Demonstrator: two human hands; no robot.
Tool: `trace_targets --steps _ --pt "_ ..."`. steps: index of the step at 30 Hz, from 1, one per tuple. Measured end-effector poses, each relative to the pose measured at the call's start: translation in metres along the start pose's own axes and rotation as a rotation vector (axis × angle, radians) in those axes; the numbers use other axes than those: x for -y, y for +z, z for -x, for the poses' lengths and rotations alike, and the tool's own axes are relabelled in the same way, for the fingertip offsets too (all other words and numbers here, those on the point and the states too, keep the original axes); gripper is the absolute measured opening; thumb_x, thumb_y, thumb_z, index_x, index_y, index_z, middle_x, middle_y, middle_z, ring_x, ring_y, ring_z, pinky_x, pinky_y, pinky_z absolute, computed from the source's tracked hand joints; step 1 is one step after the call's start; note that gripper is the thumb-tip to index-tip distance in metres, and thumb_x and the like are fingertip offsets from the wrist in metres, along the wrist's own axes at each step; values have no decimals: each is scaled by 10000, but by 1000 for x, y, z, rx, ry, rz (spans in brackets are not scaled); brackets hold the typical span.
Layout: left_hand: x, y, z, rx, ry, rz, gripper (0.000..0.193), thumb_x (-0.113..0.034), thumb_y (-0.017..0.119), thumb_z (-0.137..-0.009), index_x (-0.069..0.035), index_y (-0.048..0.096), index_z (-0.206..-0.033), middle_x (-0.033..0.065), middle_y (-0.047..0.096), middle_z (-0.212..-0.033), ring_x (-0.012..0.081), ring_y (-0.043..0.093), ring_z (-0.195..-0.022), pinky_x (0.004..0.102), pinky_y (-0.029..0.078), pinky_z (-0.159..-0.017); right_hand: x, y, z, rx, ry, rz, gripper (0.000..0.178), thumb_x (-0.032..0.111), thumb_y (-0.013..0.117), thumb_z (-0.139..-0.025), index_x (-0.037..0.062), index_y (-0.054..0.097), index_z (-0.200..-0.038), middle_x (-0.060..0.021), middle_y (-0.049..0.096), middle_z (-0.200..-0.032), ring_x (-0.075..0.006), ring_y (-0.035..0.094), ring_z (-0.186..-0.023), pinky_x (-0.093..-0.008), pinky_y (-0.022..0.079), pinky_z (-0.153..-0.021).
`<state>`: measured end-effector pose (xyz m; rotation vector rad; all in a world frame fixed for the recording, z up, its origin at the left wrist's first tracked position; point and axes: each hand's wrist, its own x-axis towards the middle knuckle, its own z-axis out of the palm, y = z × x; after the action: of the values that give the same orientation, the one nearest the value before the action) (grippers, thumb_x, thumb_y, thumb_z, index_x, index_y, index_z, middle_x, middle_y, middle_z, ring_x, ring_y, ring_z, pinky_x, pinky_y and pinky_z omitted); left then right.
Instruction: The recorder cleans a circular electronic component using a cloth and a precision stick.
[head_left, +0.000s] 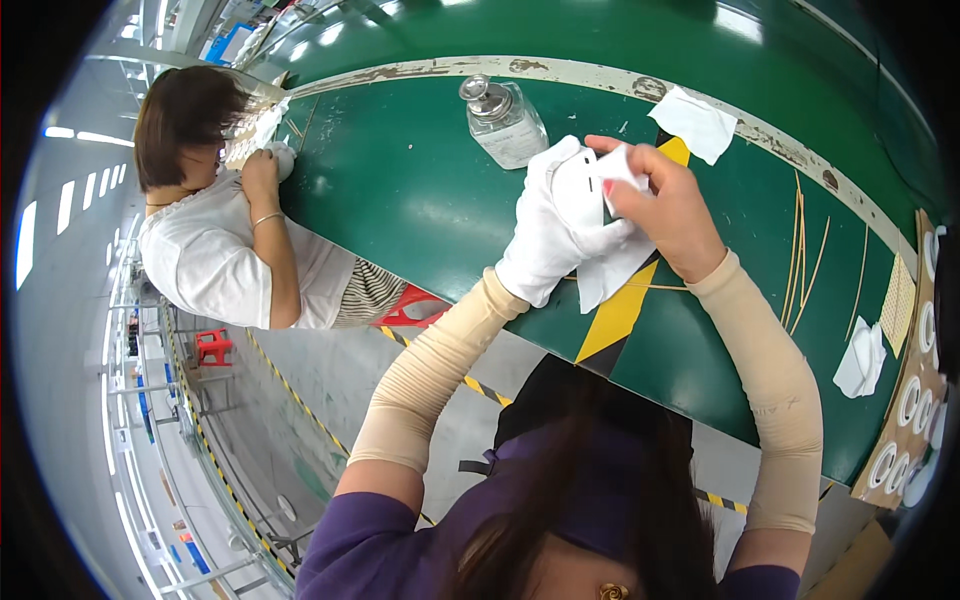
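Note:
My left hand [540, 220], in a white glove, is closed around a smooth white part [578, 190] with small dark slots in its face. The exact kind of this part cannot be made out. From the right, my bare right hand [678, 205] pinches a folded white cloth [622, 165] between thumb and fingers, against or just beside the part. Below both hands, another white cloth [608, 275] lies on the green table. A clear glass bottle [512, 130] with a metal top stands just beyond my left hand.
Yellow-and-black tape [622, 312] crosses the green table [400, 190]. Thin sticks [797, 255] and a crumpled cloth [860, 360] lie to the right, near a board of white rings [900, 420]. Another cloth [697, 122] rests on the far edge. A co-worker [215, 220] works at the left.

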<state>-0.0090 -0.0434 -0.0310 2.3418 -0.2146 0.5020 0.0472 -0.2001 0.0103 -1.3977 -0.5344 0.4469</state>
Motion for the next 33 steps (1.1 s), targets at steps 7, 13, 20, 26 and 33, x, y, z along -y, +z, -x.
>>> trace_targets --steps 7,13,20,26,33 --pt "3 1 0 -65 -14 320 904 -229 854 -626 -27 305 -1315 106 503 -1222 198 515 -1108 324 414 -958 -9 -4 0 59 -70 -58 208 89 623 -815 1 436 -800 -144 544 -1286 -91 502 -943 -242 445 -834" --pt "-3 0 0 -113 -7 251 909 -189 866 -601 -34 319 -1310 128 510 -1222 208 542 -1092 326 459 -924 -5 2 -2 -1 -65 -12 202 69 565 -825 62 369 -773 -129 579 -1254 -75 487 -933 -217 421 -831" --pt "1 1 -2 -111 24 367 888 -177 858 -614 -42 312 -1301 128 521 -1214 219 543 -1102 334 453 -934 -5 -3 -9 47 2 73 206 84 571 -835 57 373 -785 -127 581 -1244 -82 484 -937 -219 421 -830" --pt "9 8 4 -114 -57 434 891 -195 856 -616 -51 309 -1305 124 524 -1220 226 544 -1106 336 451 -937 -7 -2 -5 97 -168 86 198 83 574 -835 64 379 -808 -120 561 -1277 -117 508 -999 -232 421 -870" --pt "4 4 0 -141 9 361 901 -242 871 -601 -51 334 -1299 138 526 -1221 232 559 -1088 339 463 -922 -16 -2 -10 -87 39 -58 223 171 645 -855 -6 564 -965 -36 613 -883 -67 514 -734 -233 450 -664"
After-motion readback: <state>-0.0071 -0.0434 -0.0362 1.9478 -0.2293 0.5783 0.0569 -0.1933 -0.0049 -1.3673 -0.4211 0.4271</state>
